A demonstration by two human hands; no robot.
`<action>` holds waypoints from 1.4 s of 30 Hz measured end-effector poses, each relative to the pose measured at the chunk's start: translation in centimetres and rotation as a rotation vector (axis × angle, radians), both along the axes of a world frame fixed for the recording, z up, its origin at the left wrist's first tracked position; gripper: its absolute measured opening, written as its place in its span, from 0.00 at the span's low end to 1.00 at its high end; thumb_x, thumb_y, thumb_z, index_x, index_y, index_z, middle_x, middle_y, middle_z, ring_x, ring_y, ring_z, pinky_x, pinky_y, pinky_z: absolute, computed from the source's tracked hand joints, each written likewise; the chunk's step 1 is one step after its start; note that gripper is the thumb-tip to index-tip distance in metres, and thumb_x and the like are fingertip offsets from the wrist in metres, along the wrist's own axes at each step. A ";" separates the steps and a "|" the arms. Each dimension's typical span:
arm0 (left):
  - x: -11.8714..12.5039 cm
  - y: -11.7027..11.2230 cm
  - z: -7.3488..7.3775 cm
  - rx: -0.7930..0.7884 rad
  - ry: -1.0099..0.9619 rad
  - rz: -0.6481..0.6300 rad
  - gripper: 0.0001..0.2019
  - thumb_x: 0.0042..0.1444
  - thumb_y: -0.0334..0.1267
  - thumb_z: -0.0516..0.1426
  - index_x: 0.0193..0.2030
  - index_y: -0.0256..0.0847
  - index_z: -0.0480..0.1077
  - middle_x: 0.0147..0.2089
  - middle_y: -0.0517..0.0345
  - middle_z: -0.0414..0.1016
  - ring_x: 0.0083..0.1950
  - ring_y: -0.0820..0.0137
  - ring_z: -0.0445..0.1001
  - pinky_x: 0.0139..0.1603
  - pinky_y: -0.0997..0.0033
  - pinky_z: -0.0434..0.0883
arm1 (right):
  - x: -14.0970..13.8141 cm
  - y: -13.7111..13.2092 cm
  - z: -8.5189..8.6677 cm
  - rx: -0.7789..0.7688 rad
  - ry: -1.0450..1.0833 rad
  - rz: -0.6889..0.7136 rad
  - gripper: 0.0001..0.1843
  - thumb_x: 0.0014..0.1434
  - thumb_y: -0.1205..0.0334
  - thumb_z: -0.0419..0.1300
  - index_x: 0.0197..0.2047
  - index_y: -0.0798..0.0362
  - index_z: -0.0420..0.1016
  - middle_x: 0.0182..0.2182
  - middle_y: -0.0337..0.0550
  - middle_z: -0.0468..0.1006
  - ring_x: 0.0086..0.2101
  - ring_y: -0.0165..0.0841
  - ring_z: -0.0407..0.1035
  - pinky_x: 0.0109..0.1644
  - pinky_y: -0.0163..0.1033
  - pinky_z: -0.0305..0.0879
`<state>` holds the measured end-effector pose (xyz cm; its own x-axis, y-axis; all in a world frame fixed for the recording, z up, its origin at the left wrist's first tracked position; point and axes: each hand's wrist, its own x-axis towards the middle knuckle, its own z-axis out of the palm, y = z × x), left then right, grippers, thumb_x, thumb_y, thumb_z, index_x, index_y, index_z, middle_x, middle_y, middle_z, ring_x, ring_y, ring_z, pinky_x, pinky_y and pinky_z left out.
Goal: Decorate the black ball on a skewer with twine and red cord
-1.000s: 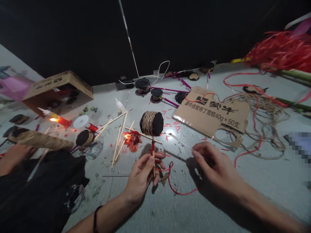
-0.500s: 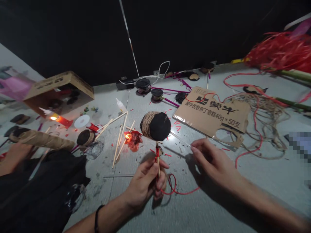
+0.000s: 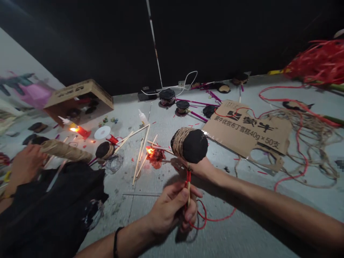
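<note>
My left hand [image 3: 172, 209] is closed round a thin wooden stick [image 3: 188, 186] bound with red string [image 3: 215, 218]. On top of the stick sits a small drum [image 3: 190, 145] with a black face and twine wound round its side. My right hand [image 3: 201, 167] reaches across behind the drum toward a small flame [image 3: 150, 151] burning on a puddle of red wax. The drum hides its fingers, so I cannot see what they hold, if anything.
Another person's hand [image 3: 25, 165] at the left holds a twine-wrapped roll [image 3: 66, 150] above black cloth [image 3: 51, 208]. Bamboo sticks [image 3: 141, 150], a second candle [image 3: 76, 129], a printed cardboard sheet [image 3: 248, 130], a cardboard box [image 3: 80, 100], loose twine [image 3: 309, 143] and more drums [image 3: 167, 96] lie around.
My right hand has moved left from open floor to behind the drum, near the flame. My left hand has drawn the drum closer and lower, its black face turned more toward me.
</note>
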<state>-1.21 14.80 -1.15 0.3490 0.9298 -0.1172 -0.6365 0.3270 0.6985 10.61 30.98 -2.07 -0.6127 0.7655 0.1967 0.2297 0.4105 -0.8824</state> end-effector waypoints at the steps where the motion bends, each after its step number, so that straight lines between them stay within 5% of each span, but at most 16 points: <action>1: 0.0 0.0 0.0 -0.001 0.002 0.009 0.18 0.73 0.56 0.61 0.51 0.41 0.77 0.23 0.68 0.63 0.19 0.79 0.58 0.19 0.83 0.61 | -0.1 0.0 0.0 0.003 0.006 0.001 0.12 0.69 0.51 0.59 0.46 0.45 0.81 0.37 0.46 0.85 0.42 0.45 0.77 0.45 0.51 0.79; 6: -0.2 0.1 0.1 -0.005 -0.010 0.006 0.18 0.74 0.55 0.61 0.51 0.41 0.77 0.23 0.68 0.63 0.19 0.79 0.58 0.19 0.84 0.61 | 0.3 0.0 -0.1 0.018 0.024 0.043 0.13 0.69 0.49 0.59 0.43 0.46 0.81 0.43 0.49 0.85 0.46 0.48 0.78 0.52 0.55 0.78; 12: -0.3 0.1 -0.7 0.008 -0.022 -0.009 0.17 0.77 0.52 0.57 0.53 0.40 0.76 0.24 0.68 0.62 0.20 0.79 0.58 0.18 0.85 0.60 | -0.3 0.2 -1.3 -0.154 0.135 0.096 0.21 0.69 0.41 0.61 0.53 0.46 0.82 0.38 0.47 0.84 0.42 0.45 0.77 0.48 0.52 0.79; 19: -0.3 0.1 -1.2 0.030 -0.023 -0.006 0.17 0.79 0.51 0.56 0.55 0.39 0.76 0.24 0.68 0.62 0.20 0.78 0.59 0.19 0.84 0.61 | -0.4 -0.2 -1.4 -0.220 0.241 0.079 0.19 0.69 0.45 0.62 0.54 0.47 0.82 0.35 0.46 0.82 0.42 0.44 0.75 0.48 0.51 0.79; 31: -0.4 0.2 -0.8 0.007 -0.008 -0.003 0.17 0.77 0.52 0.58 0.54 0.39 0.77 0.24 0.68 0.63 0.19 0.79 0.59 0.19 0.84 0.61 | -0.3 0.4 -1.8 -0.060 0.199 0.104 0.15 0.67 0.53 0.59 0.51 0.48 0.82 0.44 0.49 0.83 0.43 0.44 0.73 0.52 0.55 0.76; 36: -0.4 0.2 -0.8 0.017 -0.022 0.003 0.16 0.78 0.51 0.57 0.54 0.39 0.77 0.24 0.68 0.62 0.20 0.79 0.59 0.19 0.84 0.60 | -0.2 0.7 -2.3 0.029 0.118 0.084 0.07 0.62 0.58 0.62 0.36 0.49 0.81 0.35 0.47 0.81 0.38 0.42 0.71 0.49 0.54 0.76; 42: -0.3 0.2 -0.9 0.023 -0.039 0.008 0.16 0.78 0.50 0.57 0.54 0.40 0.77 0.24 0.68 0.63 0.19 0.79 0.58 0.20 0.84 0.61 | -0.2 0.5 -2.5 0.057 0.121 0.078 0.07 0.62 0.61 0.60 0.37 0.50 0.80 0.38 0.49 0.82 0.39 0.42 0.73 0.48 0.53 0.76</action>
<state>-1.49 15.04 -2.03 0.3453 0.9349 -0.0819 -0.6659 0.3055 0.6806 10.38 31.51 -4.56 -0.6387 0.7020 0.3150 0.0882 0.4735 -0.8764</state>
